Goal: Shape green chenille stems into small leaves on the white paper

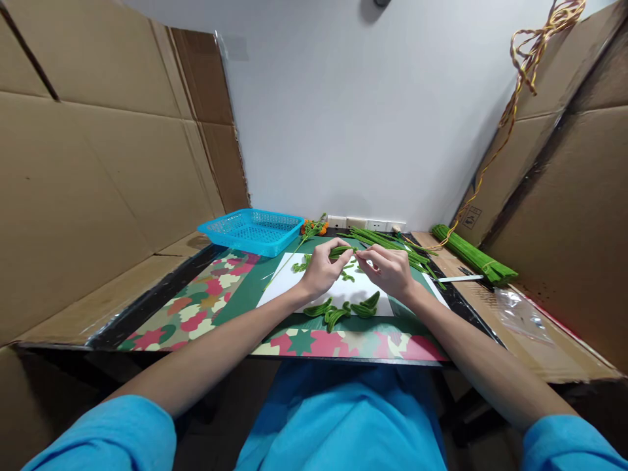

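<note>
Above a white sheet of paper, my left hand pinches a fuzzy green pipe-cleaner leaf. My right hand meets it from the other side, its fingertips closed on the leaf's thin end; the exact grip is partly hidden. Nearer to me, along the paper's front edge, lie several finished-looking green leaves made of looped pipe cleaner. Smaller green pieces are scattered on the sheet between and beyond my hands.
A blue plastic basket stands at the back left, beside orange flowers on a green stem. Loose green pipe cleaners lie behind my right hand. A tied green bundle and a clear plastic bag are at the right. Cardboard walls flank both sides.
</note>
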Tool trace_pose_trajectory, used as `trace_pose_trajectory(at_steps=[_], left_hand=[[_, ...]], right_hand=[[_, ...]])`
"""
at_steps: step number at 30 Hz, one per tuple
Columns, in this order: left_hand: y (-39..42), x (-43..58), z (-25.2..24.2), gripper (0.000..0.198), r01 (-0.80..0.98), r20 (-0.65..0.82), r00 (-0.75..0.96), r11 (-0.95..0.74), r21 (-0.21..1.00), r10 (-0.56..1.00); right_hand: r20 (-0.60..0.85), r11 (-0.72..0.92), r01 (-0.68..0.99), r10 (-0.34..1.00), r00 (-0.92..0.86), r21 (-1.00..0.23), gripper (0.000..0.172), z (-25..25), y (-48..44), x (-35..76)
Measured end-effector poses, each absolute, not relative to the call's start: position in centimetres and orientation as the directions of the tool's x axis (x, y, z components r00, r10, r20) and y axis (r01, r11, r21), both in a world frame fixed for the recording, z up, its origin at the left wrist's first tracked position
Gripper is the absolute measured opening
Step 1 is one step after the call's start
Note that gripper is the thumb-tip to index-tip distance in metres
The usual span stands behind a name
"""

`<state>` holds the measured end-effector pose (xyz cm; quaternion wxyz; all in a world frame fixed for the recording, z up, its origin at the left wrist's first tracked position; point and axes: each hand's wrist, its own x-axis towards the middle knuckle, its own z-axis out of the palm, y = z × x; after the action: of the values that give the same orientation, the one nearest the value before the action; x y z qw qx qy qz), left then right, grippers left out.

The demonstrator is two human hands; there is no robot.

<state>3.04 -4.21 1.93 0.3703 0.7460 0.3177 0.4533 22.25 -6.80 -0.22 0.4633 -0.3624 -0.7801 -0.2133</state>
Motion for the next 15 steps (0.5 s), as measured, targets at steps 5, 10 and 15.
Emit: trace_pose_trajectory(at_steps=[5, 10, 15], left_hand=[[-3.90, 3.32, 1.95, 0.036, -0.080, 0.282, 0.464, -0.277, 0.957, 0.840], [-3.95, 3.31, 2.25, 0.033, -0.113, 0.192, 0.492, -0.157, 0.981, 0.849], [-3.89, 3.19, 2.29, 0.033, -0.124, 0.183, 0.513, -0.138, 0.983, 0.839]], right_hand=[[0.880, 0.637, 0.770, 0.383, -0.282, -0.031, 0.018, -0.22, -6.63, 22.16], [0.877, 0.665, 0.743, 0.401, -0.265, -0.079, 0.015, -0.04, -6.65, 22.18], [0.861, 0.694, 0.694, 0.459, -0.222, -0.191, 0.017, -0.02, -6.69, 21.97]])
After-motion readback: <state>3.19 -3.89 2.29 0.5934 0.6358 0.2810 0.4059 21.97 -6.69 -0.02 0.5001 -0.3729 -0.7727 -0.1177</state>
